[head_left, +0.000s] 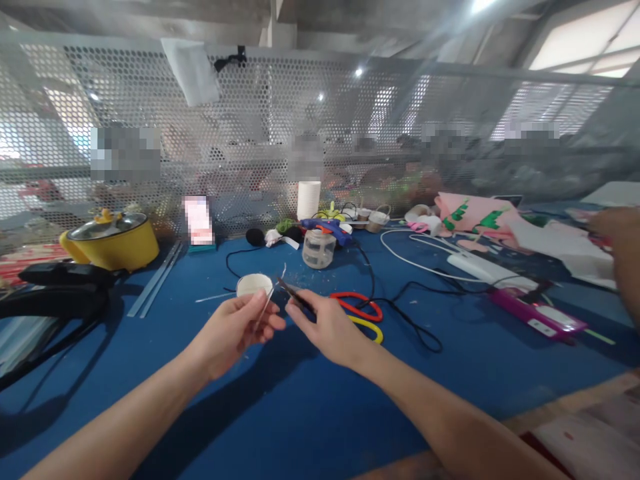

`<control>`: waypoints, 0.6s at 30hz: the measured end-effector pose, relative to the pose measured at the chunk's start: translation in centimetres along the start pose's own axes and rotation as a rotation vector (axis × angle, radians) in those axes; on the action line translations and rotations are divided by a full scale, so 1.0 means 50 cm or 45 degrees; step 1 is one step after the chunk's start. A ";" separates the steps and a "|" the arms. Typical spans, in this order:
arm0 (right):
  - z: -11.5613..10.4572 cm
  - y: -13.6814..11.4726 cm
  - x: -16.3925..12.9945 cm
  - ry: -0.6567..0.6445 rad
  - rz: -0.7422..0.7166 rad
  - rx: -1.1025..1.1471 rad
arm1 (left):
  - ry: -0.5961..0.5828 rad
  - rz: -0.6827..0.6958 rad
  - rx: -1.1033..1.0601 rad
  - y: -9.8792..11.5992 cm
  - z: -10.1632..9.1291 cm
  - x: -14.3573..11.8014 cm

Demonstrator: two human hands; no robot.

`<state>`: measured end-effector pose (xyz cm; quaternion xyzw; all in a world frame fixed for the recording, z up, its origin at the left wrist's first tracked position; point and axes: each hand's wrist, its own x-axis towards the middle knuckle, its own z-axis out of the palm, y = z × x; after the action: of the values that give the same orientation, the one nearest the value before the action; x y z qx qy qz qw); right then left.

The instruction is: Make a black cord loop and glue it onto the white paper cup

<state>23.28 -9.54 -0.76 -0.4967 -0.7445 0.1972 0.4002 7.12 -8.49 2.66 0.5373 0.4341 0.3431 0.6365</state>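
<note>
Blue tabletop (280, 413) with a perforated metal screen (150, 133) running along the far side, pretty cluttered all round. Far left sits a yellow pot (113, 243) with a glass lid; on the right there's pink fabric (475, 213) and a white cable (425, 263) snaking about. Middle distance has a clear jar (319, 248), and just right of the hands lie red-and-yellow scissors (361, 313) beside a black cord (400, 300).

Left hand (233, 330) is pinched shut on a thin white stick (265, 305), held up just over a small white cup (254, 285). Right hand (327, 327) is clamped on dark tweezers (295, 297), tips aimed at the stick's upper end, nearly touching.

Risk-wise: that stick looks flimsy, so too hard a squeeze could probably bend or snap it. Both hands float mid-air with no support, so a wobble might jab a fingertip or knock the cup over. A dropped bit would likely vanish among the scraps.
</note>
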 end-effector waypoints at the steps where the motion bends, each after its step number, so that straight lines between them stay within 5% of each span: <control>1: -0.004 -0.002 0.002 -0.003 0.036 0.025 | 0.015 0.135 0.285 0.004 -0.003 -0.005; 3: -0.010 -0.006 0.004 -0.006 0.076 0.048 | 0.183 0.599 0.970 0.013 -0.011 -0.013; 6: -0.010 -0.010 0.001 -0.034 0.086 0.032 | 0.536 1.314 1.545 0.019 -0.025 -0.015; 10: -0.002 -0.014 -0.009 -0.110 0.075 0.076 | 0.470 1.589 1.767 0.007 -0.033 0.001; 13: 0.001 -0.019 -0.014 -0.105 0.075 0.080 | 0.443 1.446 1.439 -0.006 -0.025 0.010; 18: 0.005 -0.022 -0.015 -0.110 0.091 0.210 | 0.187 0.412 0.109 -0.015 0.000 0.012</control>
<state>22.58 -10.65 -0.44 -0.4793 -0.7241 0.2932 0.3999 7.32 -8.11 1.83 0.6003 0.4016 0.4605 0.5160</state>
